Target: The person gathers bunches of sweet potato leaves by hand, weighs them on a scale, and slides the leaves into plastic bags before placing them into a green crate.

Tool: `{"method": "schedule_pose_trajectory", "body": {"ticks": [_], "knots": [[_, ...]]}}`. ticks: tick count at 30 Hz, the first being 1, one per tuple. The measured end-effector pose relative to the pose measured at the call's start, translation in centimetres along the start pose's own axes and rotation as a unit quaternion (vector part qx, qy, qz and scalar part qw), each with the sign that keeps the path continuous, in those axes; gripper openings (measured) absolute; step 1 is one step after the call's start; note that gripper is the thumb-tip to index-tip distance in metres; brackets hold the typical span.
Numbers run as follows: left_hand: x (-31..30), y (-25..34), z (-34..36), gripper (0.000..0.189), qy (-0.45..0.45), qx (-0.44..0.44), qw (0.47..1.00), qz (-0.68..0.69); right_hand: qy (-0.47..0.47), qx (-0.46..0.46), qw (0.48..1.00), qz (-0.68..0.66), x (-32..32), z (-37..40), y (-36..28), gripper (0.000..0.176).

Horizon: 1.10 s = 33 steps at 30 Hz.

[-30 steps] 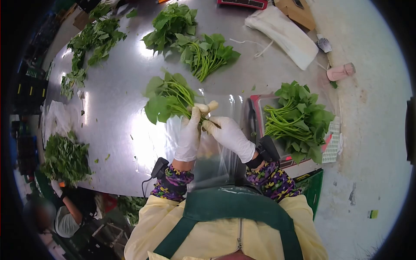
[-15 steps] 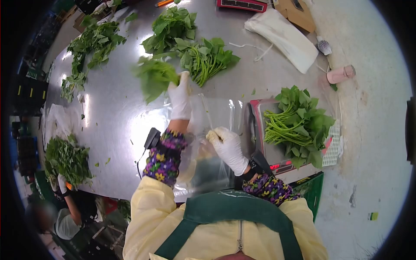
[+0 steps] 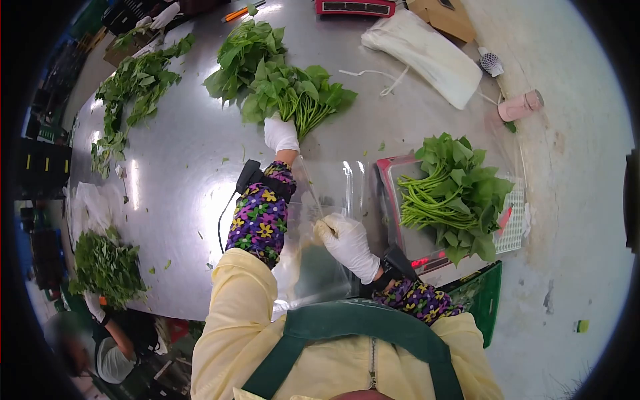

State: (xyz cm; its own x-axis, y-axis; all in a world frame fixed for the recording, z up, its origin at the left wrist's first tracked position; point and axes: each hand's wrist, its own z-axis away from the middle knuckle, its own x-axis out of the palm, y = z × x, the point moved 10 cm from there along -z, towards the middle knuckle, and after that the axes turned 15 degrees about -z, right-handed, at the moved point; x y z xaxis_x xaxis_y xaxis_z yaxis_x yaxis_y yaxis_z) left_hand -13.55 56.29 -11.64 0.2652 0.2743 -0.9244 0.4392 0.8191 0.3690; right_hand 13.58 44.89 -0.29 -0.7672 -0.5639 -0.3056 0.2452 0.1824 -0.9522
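My left hand, in a white glove, is closed at the stem ends of leafy greens at the table's upper middle; leaves partly cover its fingers. Another bunch with bright stems lies against it on the right. Lower down, my right hand, gloved too, pinches the edge of a clear plastic bag spread on the metal table. Right of that hand, a large bunch of greens rests on a red-edged scale with a lit red display.
More greens lie at the left and lower left, where a co-worker's gloved hand touches them. Another person's glove shows at the top. A white bag, pink bottle and second red device are around the far right.
My left hand has moved the greens up and right, from the table's middle to beside the other bunches. My right hand stays on the plastic bag. The view has shifted slightly.
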Motion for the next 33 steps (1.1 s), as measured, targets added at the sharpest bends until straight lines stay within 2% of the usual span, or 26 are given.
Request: {"method": "schedule_pose_trajectory", "body": {"ticks": [6, 7, 8, 9, 10, 11, 12, 14, 17, 20, 21, 22, 24, 26, 29, 32, 33], "knots": [[-1.5, -3.4, -2.5, 0.052, 0.08, 0.035, 0.994, 0.063, -0.014, 0.032, 0.999, -0.014, 0.0, -0.1, 0.7, 0.024], [-0.7, -4.2, -3.8, 0.047, 0.056, 0.069, 0.989, 0.115, -0.011, 0.023, 0.999, -0.029, 0.0, -0.1, 0.8, 0.024], [0.1, -5.4, -4.3, 0.047, 0.06, 0.066, 0.989, 0.114, -0.009, 0.012, 0.999, -0.042, 0.0, -0.2, 0.7, 0.024], [0.1, -6.0, -3.7, 0.041, -0.017, 0.021, 0.964, 0.266, -0.016, 0.009, 0.999, -0.033, 0.0, -0.2, 0.5, 0.024], [0.4, -6.2, -3.1, 0.035, -0.094, -0.022, 0.907, 0.41, -0.018, 0.006, 0.999, -0.034, 0.1, -0.2, 0.5, 0.024], [-0.2, -6.3, -2.5, 0.024, -0.128, -0.05, 0.898, 0.418, -0.017, 0.005, 1.0, -0.022, 0.2, -0.1, 0.6, 0.024], [-0.6, -6.7, -2.5, 0.024, -0.126, -0.049, 0.898, 0.418, -0.016, 0.006, 1.0, -0.01, 0.3, 0.0, 0.7, 0.024], [-0.6, -6.7, -2.1, 0.024, -0.155, -0.06, 0.856, 0.49, -0.02, 0.007, 1.0, -0.012, 0.4, 0.2, 1.1, 0.023], [-0.5, -6.6, -2.1, 0.019, -0.109, -0.091, 0.834, 0.533, -0.018, 0.009, 1.0, -0.018, 0.6, 0.2, 0.7, 0.022], [0.9, -5.1, -2.8, 0.03, -0.055, -0.042, 0.87, 0.489, -0.02, 0.016, 0.999, -0.022, 0.7, 0.3, 0.8, 0.021], [0.9, -4.2, -2.8, 0.034, -0.038, -0.029, 0.864, 0.502, -0.025, 0.023, 0.999, -0.023, 0.8, 0.3, 0.9, 0.021], [1.0, -3.8, -2.9, 0.034, -0.036, -0.029, 0.862, 0.504, -0.026, 0.021, 0.999, -0.021, 0.7, 0.3, 0.8, 0.021], [1.3, -3.4, -3.5, 0.033, -0.016, -0.041, 0.895, 0.444, -0.042, 0.064, 0.997, -0.02, 0.7, 0.4, 1.3, 0.022], [1.9, -3.5, -4.5, 0.032, -0.03, -0.054, 0.897, 0.437, -0.03, 0.057, 0.998, -0.02, 0.4, 0.5, 1.5, 0.023], [0.5, -4.4, -4.7, 0.032, -0.008, -0.071, 0.839, 0.539, -0.026, 0.065, 0.997, -0.011, -0.3, 0.5, 1.8, 0.021], [-3.2, -6.6, -4.2, 0.03, -0.013, -0.09, 0.85, 0.519, -0.032, 0.073, 0.997, 0.003, -0.4, 0.4, 2.3, 0.018], [-4.1, -7.3, -4.3, 0.023, -0.006, -0.088, 0.829, 0.552, -0.029, 0.066, 0.997, 0.007, -0.4, 0.3, 2.2, 0.018]]}}
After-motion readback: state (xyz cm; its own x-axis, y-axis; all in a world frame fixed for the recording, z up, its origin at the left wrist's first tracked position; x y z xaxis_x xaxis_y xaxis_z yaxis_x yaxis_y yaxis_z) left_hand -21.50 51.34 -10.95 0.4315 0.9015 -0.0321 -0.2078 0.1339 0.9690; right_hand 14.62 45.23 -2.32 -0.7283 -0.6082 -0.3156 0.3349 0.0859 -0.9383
